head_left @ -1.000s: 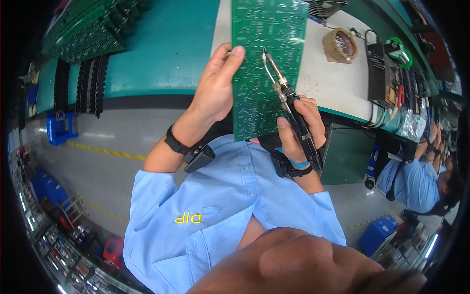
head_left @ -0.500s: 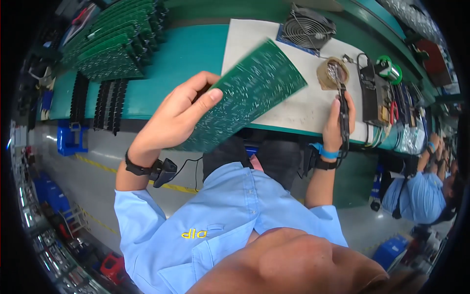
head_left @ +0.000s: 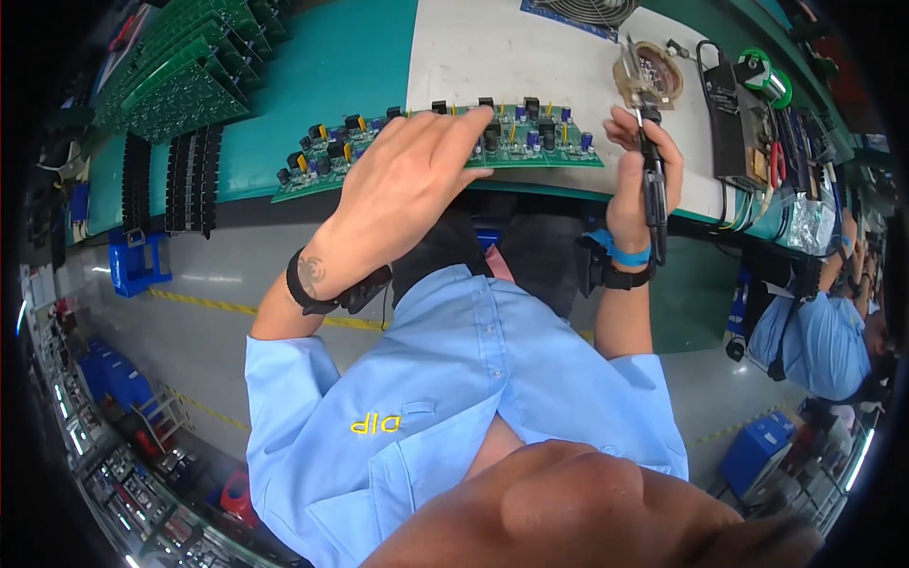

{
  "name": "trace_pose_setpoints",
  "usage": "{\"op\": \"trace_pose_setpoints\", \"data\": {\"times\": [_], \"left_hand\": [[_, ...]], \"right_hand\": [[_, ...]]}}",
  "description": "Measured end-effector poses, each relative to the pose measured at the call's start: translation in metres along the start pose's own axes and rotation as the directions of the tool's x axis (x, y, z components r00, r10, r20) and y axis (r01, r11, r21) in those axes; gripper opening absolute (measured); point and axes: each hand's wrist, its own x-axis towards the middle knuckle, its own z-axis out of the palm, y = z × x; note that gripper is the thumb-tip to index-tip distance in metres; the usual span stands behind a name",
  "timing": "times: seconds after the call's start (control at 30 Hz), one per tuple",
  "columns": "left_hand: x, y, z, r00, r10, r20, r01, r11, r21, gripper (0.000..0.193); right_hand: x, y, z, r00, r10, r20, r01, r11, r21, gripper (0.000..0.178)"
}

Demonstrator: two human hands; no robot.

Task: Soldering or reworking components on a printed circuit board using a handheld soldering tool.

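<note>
My left hand (head_left: 402, 185) grips a long green circuit board (head_left: 559, 153) from above, thumb along the near edge and fingers over the components. The board lies component side up, with black, blue and yellow parts, along the front of the bench; my hand covers its middle. In my right hand (head_left: 627, 194) is a soldering iron (head_left: 653, 180) with a black handle, pointing away from me. Its metal end is over a round tan dish (head_left: 677, 80) with dark, shiny contents.
Green circuit boards (head_left: 185, 90) stand in a row at the far left, beside black slotted racks (head_left: 194, 180). A fan (head_left: 592, 9) sits at the back. On the right are a black box (head_left: 727, 133), a green solder spool (head_left: 772, 80) and hand tools. Another person (head_left: 814, 341) works further right.
The board was raised and tilted, its soldered underside showing; now it is turned over and lowered to the bench, components up. My right hand keeps the soldering iron by the dish.
</note>
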Motion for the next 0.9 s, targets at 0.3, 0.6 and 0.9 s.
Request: {"op": "trace_pose_setpoints", "data": {"times": [0.3,0.6,0.9], "left_hand": [[-0.007,0.007,0.001,0.993,-0.121,-0.012,0.119,0.989,-0.091,0.059],[-0.011,0.009,0.001,0.997,-0.080,-0.018,0.078,0.993,-0.088,0.048],[-0.012,0.011,0.011,0.993,-0.086,-0.086,0.083,0.996,-0.035,0.034]], "right_hand": [[-0.012,0.011,0.025,0.991,-0.037,0.132,0.021,0.992,0.124,0.081],[-0.013,0.013,0.023,0.989,-0.034,0.143,0.024,0.997,0.071,0.083],[-0.014,0.013,0.021,0.989,-0.038,0.144,0.029,0.998,0.063,0.083]]}}
